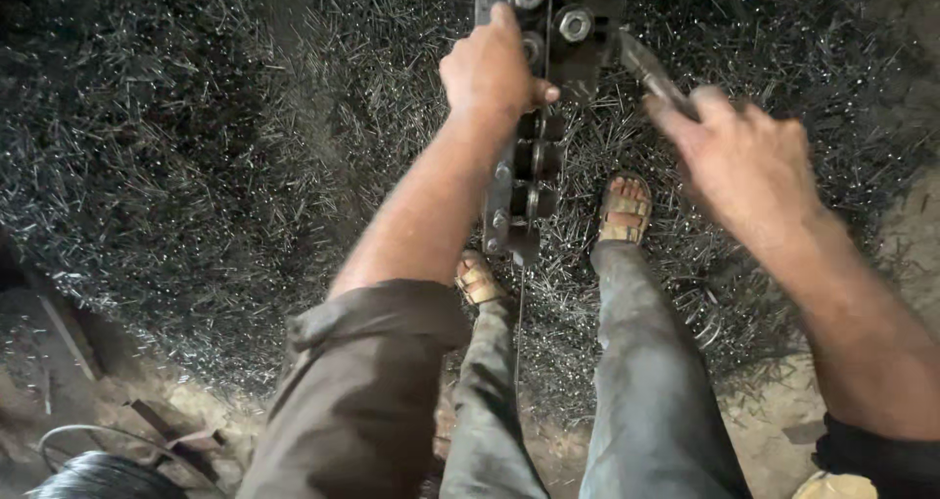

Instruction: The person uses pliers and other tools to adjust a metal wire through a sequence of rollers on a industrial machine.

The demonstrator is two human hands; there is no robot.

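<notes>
Not much free room here: a dark roller frame [534, 117] runs from 12 o'clock down to the middle, and it's boxed in on both sides by hands. The left hand [490, 68] is wrapped over the frame's left edge, fingers curled tight around it, thumb tip shown at the right side. The right hand [744, 161], at about 2 o'clock, is closed on a metal tool [651, 73] whose tip is angled toward the frame's upper right edge; the fingers are blurred, so exactly how they're pinched can't be told. Roughly six rollers can be counted on the frame, stacked in pairs. Two sandalled feet [625, 208] are planted just below it, on a huge pile of small nails [196, 146] that covers the floor out to the top and side edges. A single thin wire [517, 332] is seen hanging from the frame's bottom end, between the legs. One wire coil [98, 475] sits at 7 o'clock.
</notes>
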